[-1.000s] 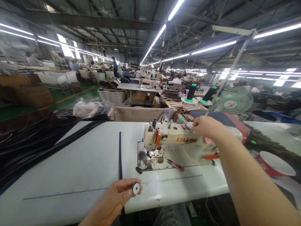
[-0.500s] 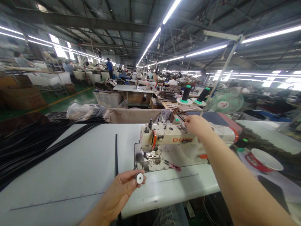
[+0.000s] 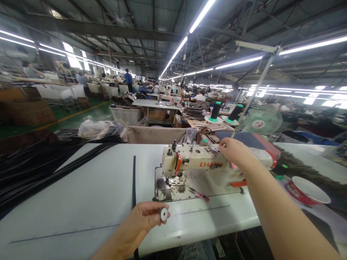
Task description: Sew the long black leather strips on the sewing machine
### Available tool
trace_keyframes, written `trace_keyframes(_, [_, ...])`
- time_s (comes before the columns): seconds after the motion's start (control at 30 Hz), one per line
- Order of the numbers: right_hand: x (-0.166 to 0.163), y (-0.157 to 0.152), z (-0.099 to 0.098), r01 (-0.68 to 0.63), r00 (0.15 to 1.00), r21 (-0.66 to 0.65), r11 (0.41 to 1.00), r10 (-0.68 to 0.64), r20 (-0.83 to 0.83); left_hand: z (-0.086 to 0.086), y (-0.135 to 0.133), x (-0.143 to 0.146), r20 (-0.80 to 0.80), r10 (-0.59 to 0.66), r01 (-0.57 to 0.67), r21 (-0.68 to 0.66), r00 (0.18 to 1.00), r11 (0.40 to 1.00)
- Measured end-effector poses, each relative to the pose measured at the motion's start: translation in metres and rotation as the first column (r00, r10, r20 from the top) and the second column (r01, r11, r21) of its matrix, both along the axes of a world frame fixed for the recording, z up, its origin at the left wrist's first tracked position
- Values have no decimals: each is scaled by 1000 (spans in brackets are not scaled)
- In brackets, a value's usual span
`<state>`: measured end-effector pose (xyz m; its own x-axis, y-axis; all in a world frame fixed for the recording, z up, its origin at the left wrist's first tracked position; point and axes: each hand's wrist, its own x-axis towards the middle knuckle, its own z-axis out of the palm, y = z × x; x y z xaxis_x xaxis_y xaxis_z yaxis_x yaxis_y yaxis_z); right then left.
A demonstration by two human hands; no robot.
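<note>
My left hand (image 3: pixel 142 222) pinches a small bobbin (image 3: pixel 163 214) wound with dark thread, its pale flat end and centre hole facing me, above the front of the white table (image 3: pixel 89 195). My right hand (image 3: pixel 233 151) is at the top of the cream sewing machine (image 3: pixel 193 162), fingers pinched beside a small round metal part (image 3: pixel 214 148). What those fingertips hold, if anything, is too small to make out. Pink-handled thread snips (image 3: pixel 200 195) lie on the machine bed. Left of the machine a narrow black strip (image 3: pixel 134 177) runs down the tabletop.
Long black strips (image 3: pixel 67 166) cover the table's left side. Behind the machine stand two black thread cones (image 3: pixel 215 111) and a green fan (image 3: pixel 258 121). A red and white bowl (image 3: pixel 310 189) sits at the right. Other people and worktables fill the background.
My right hand has shifted slightly right and down along the machine top, uncovering the round metal part. My left hand, still holding the bobbin, has moved slightly lower and right.
</note>
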<state>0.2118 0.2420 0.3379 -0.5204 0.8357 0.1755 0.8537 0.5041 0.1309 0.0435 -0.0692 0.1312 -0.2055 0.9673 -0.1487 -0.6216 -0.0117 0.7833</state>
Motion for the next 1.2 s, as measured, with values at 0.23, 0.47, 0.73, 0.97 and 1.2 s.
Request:
trace_keyframes(0.23, [11,4,4,-60,994,-30,998,62,86,-8,-16,9,5,-110,110,-61,994,992])
trace_keyframes(0.47, [-17,-18,2,-213,972,103,972,200,124,-9,-16,11,38,-94,97,-100,995,990])
trace_keyframes(0.73, [-15,-21,-4,-196,974,226,954,163,156,-14,-16,13,87,-73,84,-136,994,987])
trace_keyframes(0.97, [-16,-24,-3,-163,975,251,954,118,187,-16,-17,15,78,-53,60,-100,996,993])
trace_keyframes(1.2, [-15,-22,-6,-206,965,216,955,162,204,-21,-20,12,97,-59,70,-112,994,991])
